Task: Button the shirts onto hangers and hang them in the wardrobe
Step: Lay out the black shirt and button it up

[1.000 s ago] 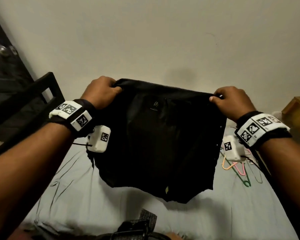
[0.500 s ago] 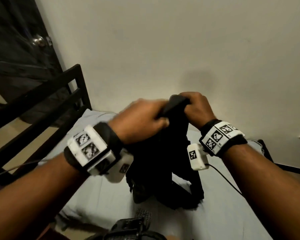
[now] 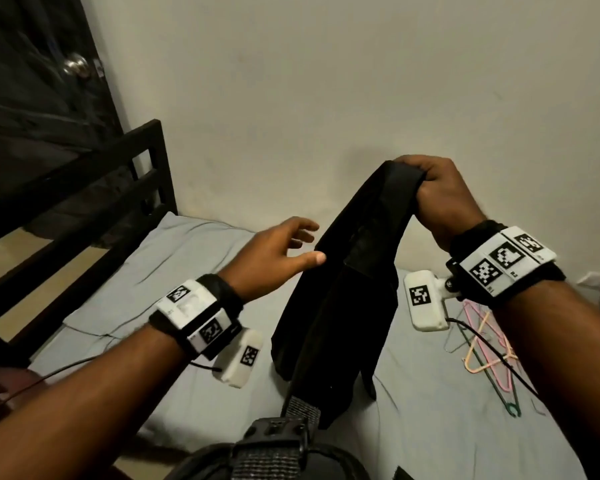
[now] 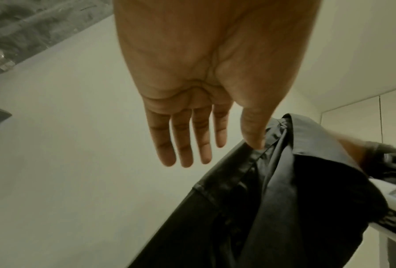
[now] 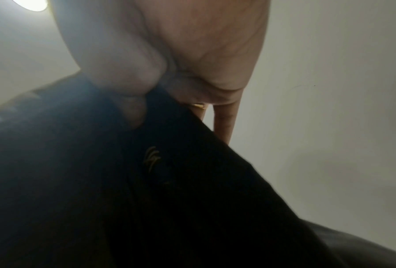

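Overhead, right hand [image 3: 440, 199] clutching black shirt [image 3: 340, 299], left hand [image 3: 274, 258] fingers [image 4: 183, 141] spread

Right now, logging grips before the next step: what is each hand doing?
Left hand: open, fingers straight, thumb touching the black shirt.
Right hand: closed grip on the shirt's bunched top.

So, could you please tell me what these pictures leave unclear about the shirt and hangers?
- Black shirt: hangs folded from the right hand, so its buttons' state is hidden, head view.
- Right wrist view: blurred, close fabric fills it.
- Hangers: tangled on the bed, count unclear.
- Wardrobe: not identifiable.
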